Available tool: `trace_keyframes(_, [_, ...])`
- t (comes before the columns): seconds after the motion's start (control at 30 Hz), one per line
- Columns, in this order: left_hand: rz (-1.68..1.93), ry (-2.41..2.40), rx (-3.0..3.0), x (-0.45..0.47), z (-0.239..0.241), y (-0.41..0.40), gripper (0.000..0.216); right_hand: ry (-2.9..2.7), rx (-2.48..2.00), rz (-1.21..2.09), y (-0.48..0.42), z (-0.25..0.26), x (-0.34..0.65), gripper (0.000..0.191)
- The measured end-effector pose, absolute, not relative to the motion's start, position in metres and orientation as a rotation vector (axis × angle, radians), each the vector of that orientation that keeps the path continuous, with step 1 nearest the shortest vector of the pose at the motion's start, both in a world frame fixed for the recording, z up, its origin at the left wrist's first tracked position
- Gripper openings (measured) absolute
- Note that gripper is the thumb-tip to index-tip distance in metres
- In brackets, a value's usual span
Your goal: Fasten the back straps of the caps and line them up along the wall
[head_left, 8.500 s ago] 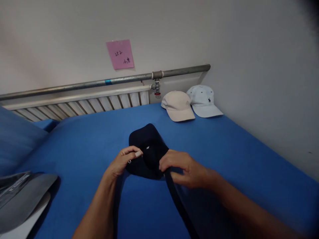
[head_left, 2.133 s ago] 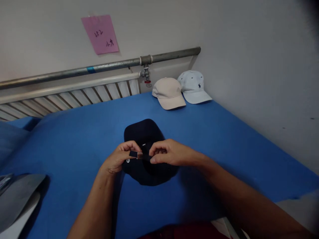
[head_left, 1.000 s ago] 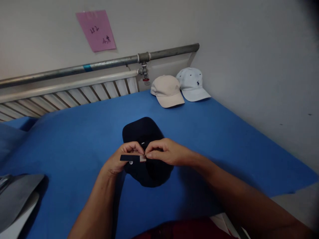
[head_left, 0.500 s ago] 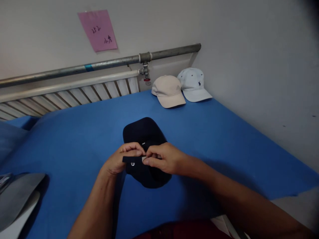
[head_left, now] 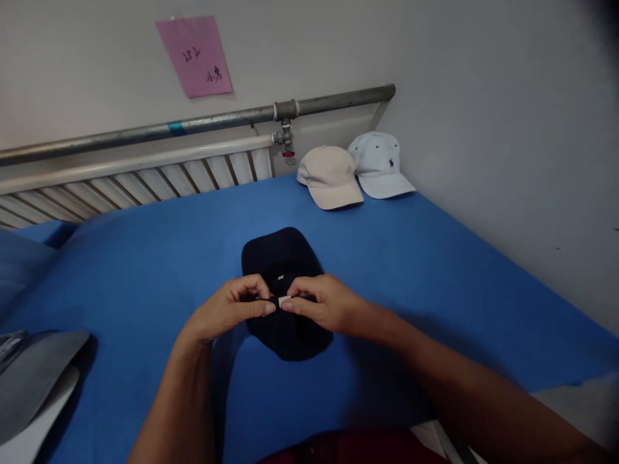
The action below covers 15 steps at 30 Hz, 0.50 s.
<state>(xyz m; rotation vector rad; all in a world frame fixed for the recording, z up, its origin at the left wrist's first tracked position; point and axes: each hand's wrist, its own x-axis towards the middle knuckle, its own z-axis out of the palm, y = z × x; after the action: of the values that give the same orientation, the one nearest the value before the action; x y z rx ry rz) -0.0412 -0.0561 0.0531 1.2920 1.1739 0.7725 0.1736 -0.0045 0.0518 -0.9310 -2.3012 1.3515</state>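
Observation:
A dark navy baseball cap [head_left: 278, 250] lies on the blue-covered surface, its brim pointing away from me. Across its near part runs the back strap [head_left: 275, 301], which has a small whitish patch in the middle. My left hand [head_left: 232, 304] pinches the strap's left part between thumb and index finger. On the other side of the patch, my right hand [head_left: 329, 301] grips the strap the same way. The fingertips nearly meet, and the hands cover most of the strap. Part of the cap's crown shows below them.
A beige cap [head_left: 331, 171] and a light blue cap [head_left: 377, 161] sit side by side at the far edge. At the left lie grey and white caps [head_left: 46, 374], partly cut off. A radiator [head_left: 159, 177] and a metal pipe [head_left: 227, 119] run along the back wall.
My left thumb has come over the strap and now presses it, covering the loose strap end and metal snap seen before. My right hand stays at the patch.

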Motion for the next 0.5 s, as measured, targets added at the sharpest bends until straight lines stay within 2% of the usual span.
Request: trace_keyframes(0.5, [0.816,1.066,1.181,-0.0357,0.0523,-0.0593,0.014,-2.245,-0.824,1.442,-0.0111,0.0474,0.168,0.021])
